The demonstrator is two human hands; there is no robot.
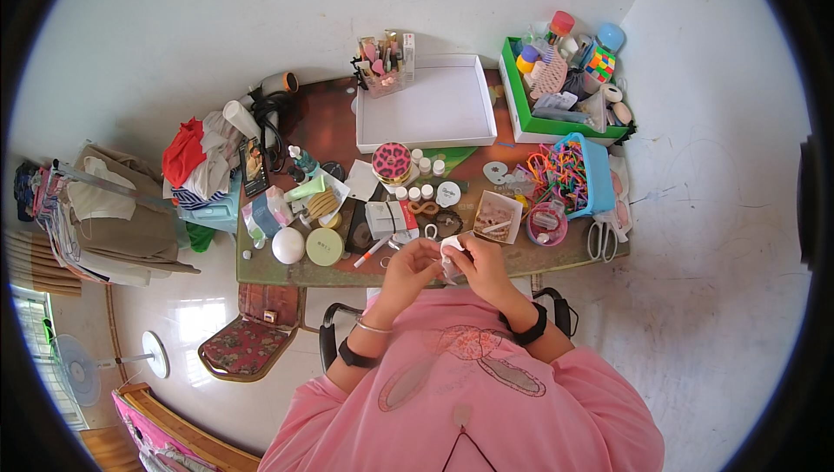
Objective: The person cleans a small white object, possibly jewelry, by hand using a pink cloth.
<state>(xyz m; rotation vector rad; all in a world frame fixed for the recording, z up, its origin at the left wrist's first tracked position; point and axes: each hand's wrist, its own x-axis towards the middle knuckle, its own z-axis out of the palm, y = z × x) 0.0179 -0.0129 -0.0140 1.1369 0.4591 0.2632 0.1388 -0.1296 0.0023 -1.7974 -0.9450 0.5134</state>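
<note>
Just above the table's front edge, my left hand (412,271) and my right hand (485,267) meet around a small white object (451,246). Its lower part looks thin and translucent, perhaps a small packet; the fingers hide much of it. Close to my left hand lie an orange-and-white pen (371,252) and a small white loop (431,231). A dark beaded bracelet (448,222) lies beyond the hands. To the right of my right hand stands an open white box (496,217) with small pieces inside, beside a pink round container (546,224).
A blue basket (591,175) lies tipped, with colourful pieces spilling out. Scissors (601,241) rest at the right edge. A white tray (427,104) and a filled green box (567,125) stand behind. Several cosmetics, including a green round jar (325,246), crowd the left.
</note>
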